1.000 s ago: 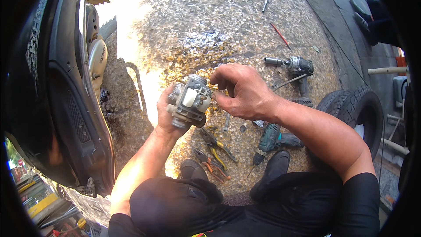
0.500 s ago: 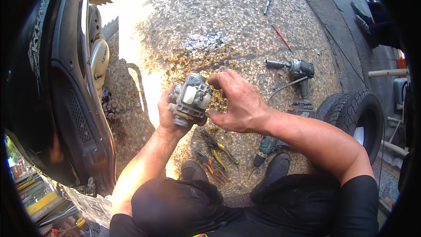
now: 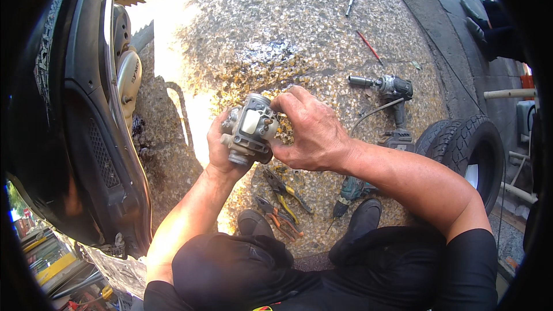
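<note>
The grey metal part with round ends and a cream-white block (image 3: pixel 252 129) is at the centre-left of the frame, tilted, its surface dull. The left hand (image 3: pixel 218 148) grasps it from the left; the right hand (image 3: pixel 314 129) grasps its right edge with thumb and fingers. One second ago, this thumb was higher, and the right forearm covered less of the teal-and-black drill (image 3: pixel 347 192) at lower centre. Below the part lie yellow-handled metal pliers (image 3: pixel 277 184) and orange-handled metal pliers (image 3: pixel 266 206); black rubber tyres (image 3: pixel 487 129) stand at right.
</note>
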The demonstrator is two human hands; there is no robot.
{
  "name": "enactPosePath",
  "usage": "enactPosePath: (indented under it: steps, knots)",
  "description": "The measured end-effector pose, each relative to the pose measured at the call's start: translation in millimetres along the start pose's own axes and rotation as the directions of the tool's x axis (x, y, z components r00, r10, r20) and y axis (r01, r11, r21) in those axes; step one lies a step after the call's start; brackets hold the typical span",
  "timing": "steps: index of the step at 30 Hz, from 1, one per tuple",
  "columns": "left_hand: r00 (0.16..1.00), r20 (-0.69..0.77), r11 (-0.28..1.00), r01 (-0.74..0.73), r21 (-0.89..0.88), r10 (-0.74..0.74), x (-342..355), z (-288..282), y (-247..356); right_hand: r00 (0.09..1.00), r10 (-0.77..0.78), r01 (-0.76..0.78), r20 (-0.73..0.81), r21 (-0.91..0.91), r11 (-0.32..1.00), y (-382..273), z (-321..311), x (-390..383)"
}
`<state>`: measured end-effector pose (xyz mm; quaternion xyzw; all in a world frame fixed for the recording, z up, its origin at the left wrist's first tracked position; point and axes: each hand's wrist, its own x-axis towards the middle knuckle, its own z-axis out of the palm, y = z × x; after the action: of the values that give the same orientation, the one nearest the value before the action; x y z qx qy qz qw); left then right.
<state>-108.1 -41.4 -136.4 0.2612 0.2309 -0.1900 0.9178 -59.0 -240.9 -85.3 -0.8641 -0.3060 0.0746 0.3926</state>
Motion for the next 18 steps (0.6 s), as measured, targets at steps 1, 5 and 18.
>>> enactPosePath:
  steps: [1, 5, 18]
  knots:
    - [1.000, -0.013, 1.000, 0.002, 0.015, -0.002, 0, 0, 0, 1.000, -0.007, 0.007, -0.007, -0.004, 1.000, 0, 0, 0]
    - [1.000, -0.018, 1.000, -0.010, -0.012, 0.010, 0, -2, -1, 0.999, -0.034, 0.033, -0.019, -0.031, 0.999, 1, 2, 1]
    - [0.999, 0.019, 0.999, 0.046, -0.008, -0.046, -1, -6, -2, 0.995, -0.100, 0.100, 0.013, -0.008, 0.995, 12, -4, -2]
